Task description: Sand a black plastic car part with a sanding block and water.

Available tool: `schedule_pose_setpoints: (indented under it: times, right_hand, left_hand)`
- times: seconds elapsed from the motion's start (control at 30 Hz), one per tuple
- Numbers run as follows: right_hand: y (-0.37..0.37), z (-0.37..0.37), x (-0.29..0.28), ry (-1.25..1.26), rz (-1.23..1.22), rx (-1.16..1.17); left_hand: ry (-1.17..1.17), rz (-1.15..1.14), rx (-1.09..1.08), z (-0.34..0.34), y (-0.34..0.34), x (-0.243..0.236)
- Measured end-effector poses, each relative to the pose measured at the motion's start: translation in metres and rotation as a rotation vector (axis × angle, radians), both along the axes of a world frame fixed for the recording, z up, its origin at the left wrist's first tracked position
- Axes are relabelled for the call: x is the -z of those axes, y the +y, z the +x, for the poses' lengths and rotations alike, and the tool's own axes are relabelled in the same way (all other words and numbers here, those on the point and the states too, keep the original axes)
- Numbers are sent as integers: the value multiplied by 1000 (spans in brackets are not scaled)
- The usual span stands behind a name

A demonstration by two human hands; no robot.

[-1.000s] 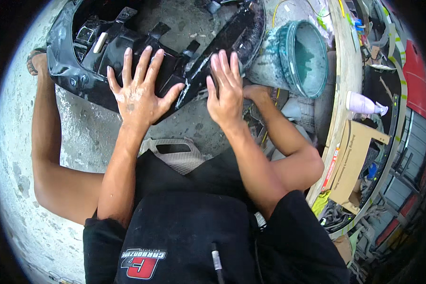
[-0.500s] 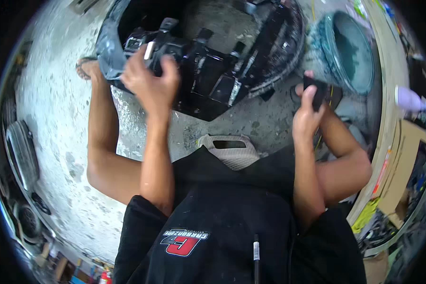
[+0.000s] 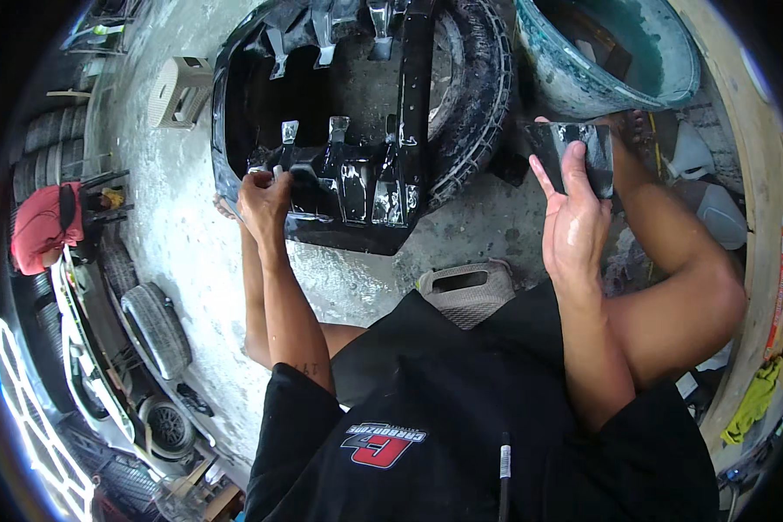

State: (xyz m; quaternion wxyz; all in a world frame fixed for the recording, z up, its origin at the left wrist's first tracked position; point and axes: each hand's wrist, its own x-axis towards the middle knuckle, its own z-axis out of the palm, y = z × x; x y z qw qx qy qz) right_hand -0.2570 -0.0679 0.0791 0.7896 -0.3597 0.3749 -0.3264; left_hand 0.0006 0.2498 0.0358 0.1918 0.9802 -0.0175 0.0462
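Observation:
In front of me a wet, glossy black moulded panel (image 3: 348,228) with several upright tabs rests on a tyre (image 3: 487,113). My left hand (image 3: 265,204) is at the panel's near left corner. Its fingertips are pinched together over the surface, and what they hold, if anything, is too small to name. Off the panel to the right, my right hand (image 3: 576,226) holds a flat black sheet (image 3: 596,161) that looks like wet sandpaper. The thumb lies on top of it and the fingers are mostly underneath. Beyond this hand stands a teal bucket (image 3: 548,83).
The bucket contains water and a dark block. A beige stool (image 3: 465,291) is beneath me, another stool (image 3: 178,91) stands far left. Loose tyres (image 3: 157,331) lie left, near a person in red (image 3: 48,226). A wooden beam (image 3: 761,174) runs along the right.
My view has shifted, so the panel and bucket appear elsewhere. The left hand's fingers have gone from spread to pinched at the panel. The right hand's black sheet is now turned flat toward me.

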Motion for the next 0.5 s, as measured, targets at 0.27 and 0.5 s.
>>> schedule_pose_setpoints:
  times: [0.27, 0.5]
  right_hand:
    - [8, 1, 6, -3, 189, -80]
    - [10, -3, 5, 31, 227, -126]
  left_hand:
    - [-171, -302, 541, -103, -136, -15]
    - [-137, -239, 574, -74, -187, -18]
